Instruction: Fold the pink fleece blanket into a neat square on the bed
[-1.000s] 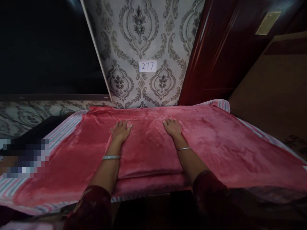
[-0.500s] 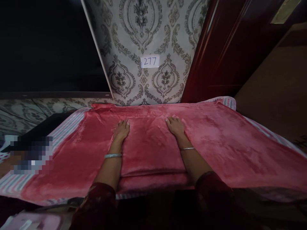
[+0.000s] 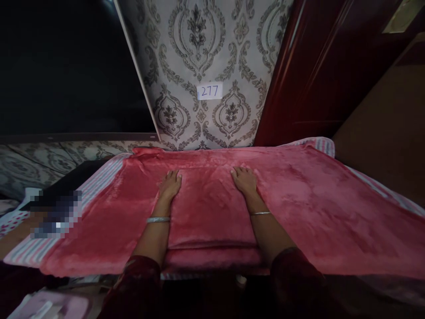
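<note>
A plush pink-red blanket, folded into a rectangle, lies in front of me on a larger spread of the same pink-red cloth. My left hand rests flat on its left far corner, fingers stretched forward. On the right far corner lies my right hand, palm down with fingers extended. Both forearms run along the sides of the folded piece. Its near edge shows a doubled layer. Whether any fingertip tucks under the fabric is not visible.
Striped fabric edges the spread at left and right. Behind stand a patterned wall with a paper label, a dark screen and a dark red wooden panel. A brown box-like surface is at right; a pink item lies lower left.
The whole view has shifted slightly, so everything sits a little lower and further right. Both hands stay at the same spots on the folded blanket.
</note>
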`<state>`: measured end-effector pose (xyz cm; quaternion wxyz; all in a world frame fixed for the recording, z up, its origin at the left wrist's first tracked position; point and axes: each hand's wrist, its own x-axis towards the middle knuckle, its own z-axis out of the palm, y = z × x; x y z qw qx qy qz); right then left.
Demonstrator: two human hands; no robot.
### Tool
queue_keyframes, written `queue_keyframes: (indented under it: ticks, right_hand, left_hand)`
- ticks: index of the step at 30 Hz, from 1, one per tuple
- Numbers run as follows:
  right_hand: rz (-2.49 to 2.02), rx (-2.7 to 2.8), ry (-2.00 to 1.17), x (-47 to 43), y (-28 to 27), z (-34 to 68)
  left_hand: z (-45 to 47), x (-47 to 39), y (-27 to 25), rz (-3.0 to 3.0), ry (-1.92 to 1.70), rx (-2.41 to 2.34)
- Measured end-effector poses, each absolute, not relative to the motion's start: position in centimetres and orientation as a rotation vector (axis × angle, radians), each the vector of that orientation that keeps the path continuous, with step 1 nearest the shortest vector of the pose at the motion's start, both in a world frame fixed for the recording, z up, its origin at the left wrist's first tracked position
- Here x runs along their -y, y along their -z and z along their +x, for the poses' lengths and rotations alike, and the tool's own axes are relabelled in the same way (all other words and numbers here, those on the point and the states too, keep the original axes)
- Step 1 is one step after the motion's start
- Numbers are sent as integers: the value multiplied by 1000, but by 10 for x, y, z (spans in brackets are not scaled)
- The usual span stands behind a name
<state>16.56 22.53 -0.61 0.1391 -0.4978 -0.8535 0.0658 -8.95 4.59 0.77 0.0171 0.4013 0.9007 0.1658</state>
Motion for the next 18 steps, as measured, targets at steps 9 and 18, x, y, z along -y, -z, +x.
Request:
queue_keyframes:
  ticks: [9, 18]
  right_hand:
    - [-1442, 2444, -226, -222, 2, 166]
    - [-1449, 2469, -215, -227, 5, 167]
  left_hand:
    - [-84, -44, -12, 1245, -496, -2817]
    - [-87, -45, -6, 1306, -545, -2819]
